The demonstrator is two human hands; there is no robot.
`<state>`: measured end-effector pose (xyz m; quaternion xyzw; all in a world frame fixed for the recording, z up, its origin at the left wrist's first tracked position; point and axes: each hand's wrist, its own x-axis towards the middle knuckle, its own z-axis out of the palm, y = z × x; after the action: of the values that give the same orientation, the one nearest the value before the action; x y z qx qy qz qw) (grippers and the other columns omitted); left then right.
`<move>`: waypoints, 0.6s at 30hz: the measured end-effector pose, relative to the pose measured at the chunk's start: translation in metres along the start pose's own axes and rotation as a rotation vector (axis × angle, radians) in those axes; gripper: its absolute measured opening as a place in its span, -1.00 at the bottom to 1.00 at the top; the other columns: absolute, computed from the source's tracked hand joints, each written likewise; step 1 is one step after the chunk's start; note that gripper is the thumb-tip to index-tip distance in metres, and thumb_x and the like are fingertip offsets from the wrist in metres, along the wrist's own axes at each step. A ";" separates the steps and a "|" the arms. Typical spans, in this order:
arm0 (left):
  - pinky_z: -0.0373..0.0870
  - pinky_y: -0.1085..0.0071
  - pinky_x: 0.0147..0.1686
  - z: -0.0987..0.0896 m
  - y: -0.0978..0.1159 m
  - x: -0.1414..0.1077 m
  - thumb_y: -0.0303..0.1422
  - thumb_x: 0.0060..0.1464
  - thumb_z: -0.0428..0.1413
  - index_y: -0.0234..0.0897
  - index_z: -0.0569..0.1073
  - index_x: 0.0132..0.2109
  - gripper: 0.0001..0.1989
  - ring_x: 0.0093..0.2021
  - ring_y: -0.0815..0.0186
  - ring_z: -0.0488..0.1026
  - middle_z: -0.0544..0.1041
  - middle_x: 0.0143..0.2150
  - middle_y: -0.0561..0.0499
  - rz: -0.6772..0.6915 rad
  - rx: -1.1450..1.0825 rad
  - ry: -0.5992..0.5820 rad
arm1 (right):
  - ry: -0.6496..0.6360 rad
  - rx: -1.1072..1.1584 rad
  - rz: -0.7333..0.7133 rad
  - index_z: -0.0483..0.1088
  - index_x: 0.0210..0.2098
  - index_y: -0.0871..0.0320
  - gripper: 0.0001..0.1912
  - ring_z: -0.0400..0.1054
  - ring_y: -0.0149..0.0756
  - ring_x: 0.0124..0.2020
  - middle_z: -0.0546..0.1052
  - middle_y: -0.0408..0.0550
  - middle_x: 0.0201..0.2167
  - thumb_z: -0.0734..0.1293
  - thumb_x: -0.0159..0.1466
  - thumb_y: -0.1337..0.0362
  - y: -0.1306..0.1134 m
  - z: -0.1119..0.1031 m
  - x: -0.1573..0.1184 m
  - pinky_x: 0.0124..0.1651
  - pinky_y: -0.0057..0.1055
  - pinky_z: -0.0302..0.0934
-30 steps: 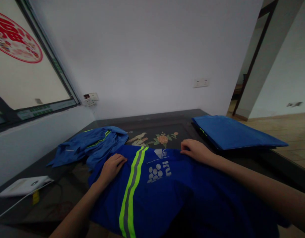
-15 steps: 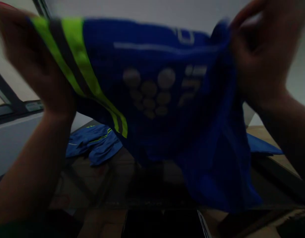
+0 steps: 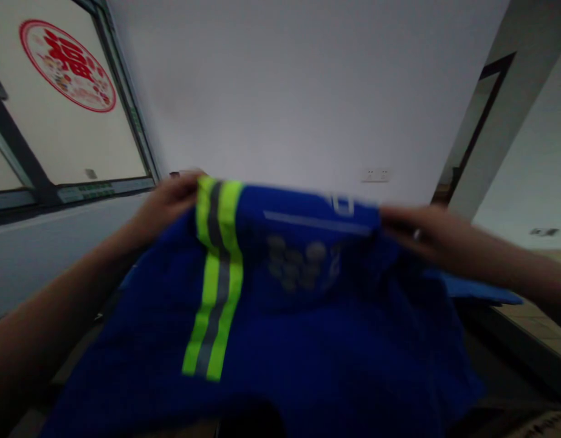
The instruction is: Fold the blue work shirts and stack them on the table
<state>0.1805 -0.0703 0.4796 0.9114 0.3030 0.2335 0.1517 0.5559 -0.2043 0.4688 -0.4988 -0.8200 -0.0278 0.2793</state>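
Observation:
A blue garment [image 3: 280, 340] with yellow-green and grey reflective stripes [image 3: 220, 274] and pale printed dots hangs stretched between my two hands. At its upper left corner, my left hand [image 3: 175, 198] is closed on the edge beside the stripes. The upper right edge is pinched by my right hand [image 3: 417, 234], which wears a ring. The cloth drapes down toward me and hides most of the surface beneath; its lower part is dark and blurred.
Another blue cloth [image 3: 481, 288] lies at the right, near the dark table's edge [image 3: 517, 340]. A pale wall [image 3: 284, 91] with a socket [image 3: 375, 175] stands ahead. At the left is a window with a round red sticker [image 3: 68, 66].
Both hands have moved lower and farther from me, carrying the garment with them. It now spreads wider and covers more of the lower view, and my head view takes in more wall.

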 end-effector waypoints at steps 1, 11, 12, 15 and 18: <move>0.29 0.40 -0.36 0.014 -0.001 0.003 -0.01 0.21 -0.07 -0.27 0.50 -0.33 -0.54 -0.34 0.30 0.39 0.48 -0.44 0.02 0.013 0.026 -0.198 | -0.409 0.024 0.009 0.46 -0.43 0.01 -0.81 0.39 -0.19 -0.49 0.52 -0.09 -0.51 0.23 0.23 0.17 0.003 0.016 -0.007 -0.42 -0.27 0.25; 0.19 0.50 -0.43 -0.006 0.010 0.002 -0.24 0.22 0.02 -0.31 0.39 -0.24 -0.80 -0.44 0.43 0.24 0.35 -0.43 0.08 0.066 -0.120 0.624 | -0.139 -0.213 0.116 0.53 -0.24 0.03 -0.71 0.45 -0.21 -0.37 0.59 -0.02 -0.36 0.18 0.29 0.17 0.069 -0.033 0.012 -0.29 -0.31 0.30; 0.19 0.50 -0.44 -0.003 0.017 0.004 -0.25 0.20 0.04 -0.30 0.39 -0.26 -0.81 -0.45 0.43 0.24 0.35 -0.44 0.08 0.079 -0.136 0.584 | -0.235 -0.220 0.112 0.54 -0.26 0.03 -0.72 0.46 -0.20 -0.37 0.59 -0.02 -0.36 0.19 0.29 0.17 0.062 -0.031 0.013 -0.30 -0.31 0.31; 0.23 0.51 -0.45 0.023 0.040 0.018 -0.26 0.18 0.05 -0.30 0.38 -0.29 -0.82 -0.45 0.41 0.28 0.35 -0.45 0.08 0.100 -0.170 0.491 | -0.270 -0.148 0.012 0.51 -0.12 0.03 -0.68 0.48 -0.13 -0.24 0.59 0.00 -0.22 0.26 0.25 0.05 0.021 -0.001 0.014 -0.21 -0.25 0.34; 0.27 0.52 -0.46 0.053 0.064 0.032 -0.21 0.21 0.02 -0.28 0.37 -0.26 -0.79 -0.45 0.41 0.32 0.37 -0.43 0.08 0.124 -0.319 0.467 | -0.191 0.081 -0.117 0.35 0.13 0.08 -0.38 0.41 -0.07 -0.05 0.52 0.04 -0.01 0.41 0.12 0.00 -0.027 0.046 0.026 -0.04 -0.21 0.32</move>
<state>0.2612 -0.1069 0.4718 0.8145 0.2327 0.4905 0.2047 0.5051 -0.1818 0.4490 -0.4388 -0.8710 0.0367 0.2179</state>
